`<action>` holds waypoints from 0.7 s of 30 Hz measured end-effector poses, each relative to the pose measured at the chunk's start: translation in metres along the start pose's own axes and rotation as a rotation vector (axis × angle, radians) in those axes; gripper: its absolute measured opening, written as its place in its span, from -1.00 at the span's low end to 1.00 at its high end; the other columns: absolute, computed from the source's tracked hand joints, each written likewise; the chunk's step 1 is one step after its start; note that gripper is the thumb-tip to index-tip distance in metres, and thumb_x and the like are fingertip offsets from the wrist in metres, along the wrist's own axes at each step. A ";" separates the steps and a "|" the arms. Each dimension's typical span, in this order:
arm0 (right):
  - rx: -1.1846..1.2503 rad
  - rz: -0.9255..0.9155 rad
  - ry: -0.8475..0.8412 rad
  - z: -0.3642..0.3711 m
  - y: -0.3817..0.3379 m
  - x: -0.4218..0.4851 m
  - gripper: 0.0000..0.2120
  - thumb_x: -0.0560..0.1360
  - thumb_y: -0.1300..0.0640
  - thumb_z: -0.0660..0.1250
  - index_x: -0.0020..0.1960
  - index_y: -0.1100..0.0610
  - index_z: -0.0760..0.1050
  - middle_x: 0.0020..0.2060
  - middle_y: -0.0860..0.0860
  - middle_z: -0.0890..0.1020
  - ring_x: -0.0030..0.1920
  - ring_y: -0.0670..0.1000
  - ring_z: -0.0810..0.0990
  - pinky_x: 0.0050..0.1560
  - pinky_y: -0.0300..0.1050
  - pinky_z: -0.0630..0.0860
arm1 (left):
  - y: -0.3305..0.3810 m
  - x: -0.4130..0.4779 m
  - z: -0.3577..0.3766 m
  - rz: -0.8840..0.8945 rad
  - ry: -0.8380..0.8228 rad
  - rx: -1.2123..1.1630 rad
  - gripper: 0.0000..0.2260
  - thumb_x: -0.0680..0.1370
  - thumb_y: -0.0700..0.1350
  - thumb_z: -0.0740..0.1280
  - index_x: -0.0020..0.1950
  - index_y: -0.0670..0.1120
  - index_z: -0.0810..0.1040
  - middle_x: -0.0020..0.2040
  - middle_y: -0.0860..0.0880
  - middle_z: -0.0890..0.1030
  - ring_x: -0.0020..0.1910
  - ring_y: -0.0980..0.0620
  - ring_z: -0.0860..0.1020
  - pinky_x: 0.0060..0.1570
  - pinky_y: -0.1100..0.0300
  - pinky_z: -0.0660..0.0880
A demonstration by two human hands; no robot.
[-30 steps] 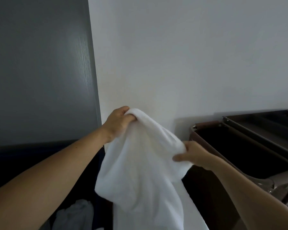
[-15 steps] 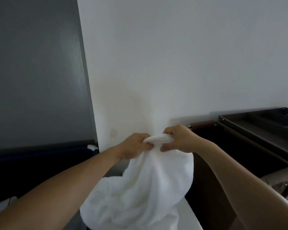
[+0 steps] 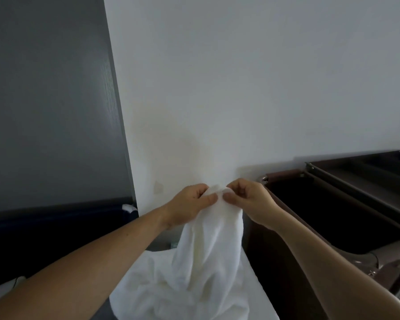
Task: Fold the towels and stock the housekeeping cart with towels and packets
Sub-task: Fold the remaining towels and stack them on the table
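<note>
Both hands are raised in front of me, close together, thumbs almost meeting. Left hand (image 3: pixel 189 204): thumb and curled fingers pinch the top edge of the white towel (image 3: pixel 208 250). Right hand (image 3: pixel 247 202): pinches the same edge just beside the left.

Towel: unfolded, hangs from the two pinches in a bunched column. Its lower part spreads in loose folds over a white surface (image 3: pixel 263 303) at the bottom of my view; I cannot tell what that surface is.

Housekeeping cart (image 3: pixel 284 175): to my right, against the white wall (image 3: pixel 240 88). Brown frame, open dark bin (image 3: pixel 333 215) nearest the towel, dark compartmented tray (image 3: pixel 379 167) further right. The towel is beside the cart, outside the bin. My right forearm crosses in front of the cart's near side.

Left of the wall: dark grey wood-grain panel (image 3: pixel 44 100), with a dark navy band (image 3: pixel 56 227) below it. A small white scrap (image 3: pixel 127 207) sits at the band's right end; too small to identify.
</note>
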State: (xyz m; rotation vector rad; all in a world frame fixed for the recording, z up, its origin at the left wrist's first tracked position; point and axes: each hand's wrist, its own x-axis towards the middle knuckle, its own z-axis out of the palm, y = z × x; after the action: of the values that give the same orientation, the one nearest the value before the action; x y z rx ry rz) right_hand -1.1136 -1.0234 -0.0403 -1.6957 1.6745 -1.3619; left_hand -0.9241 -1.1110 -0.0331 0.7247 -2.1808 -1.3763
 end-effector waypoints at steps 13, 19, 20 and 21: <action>0.000 -0.071 0.151 0.019 -0.002 0.000 -0.80 0.46 0.09 0.51 -0.26 -0.13 0.58 -0.33 -0.21 0.64 -0.32 -0.22 0.56 -0.21 -0.34 0.48 | -0.002 0.000 -0.006 0.053 0.244 0.155 -0.76 0.65 -0.03 0.24 0.00 -0.17 0.59 -0.15 -0.03 0.61 -0.18 0.05 0.52 -0.12 0.14 0.51; 0.030 -0.029 0.148 0.022 -0.001 0.005 -0.84 0.45 0.06 0.52 -0.27 -0.10 0.60 -0.33 -0.15 0.66 -0.31 -0.20 0.59 -0.24 -0.32 0.52 | 0.007 -0.007 0.002 0.086 0.109 0.061 -0.78 0.65 -0.06 0.25 0.07 -0.18 0.61 0.00 -0.14 0.66 -0.06 0.01 0.60 0.07 -0.01 0.55; 0.031 -0.026 0.145 0.023 0.000 0.005 -0.85 0.43 0.06 0.53 -0.26 -0.09 0.60 -0.34 -0.15 0.66 -0.32 -0.21 0.58 -0.25 -0.33 0.50 | 0.006 -0.008 0.001 0.084 0.099 0.074 -0.79 0.66 -0.08 0.24 0.09 -0.17 0.60 0.00 -0.13 0.66 -0.03 -0.04 0.61 0.08 -0.03 0.54; 0.038 -0.022 0.147 0.023 0.001 0.006 -0.86 0.42 0.07 0.54 -0.24 -0.09 0.60 -0.35 -0.15 0.65 -0.33 -0.21 0.57 -0.25 -0.33 0.50 | 0.006 -0.008 0.000 0.080 0.082 0.089 -0.79 0.66 -0.09 0.23 0.10 -0.17 0.60 0.01 -0.13 0.66 0.00 -0.08 0.61 0.10 -0.05 0.55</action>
State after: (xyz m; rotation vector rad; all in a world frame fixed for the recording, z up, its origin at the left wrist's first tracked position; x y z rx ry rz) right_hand -1.0963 -1.0364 -0.0491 -1.6328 1.7010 -1.5523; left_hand -0.9188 -1.1033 -0.0287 0.7055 -2.1933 -1.1952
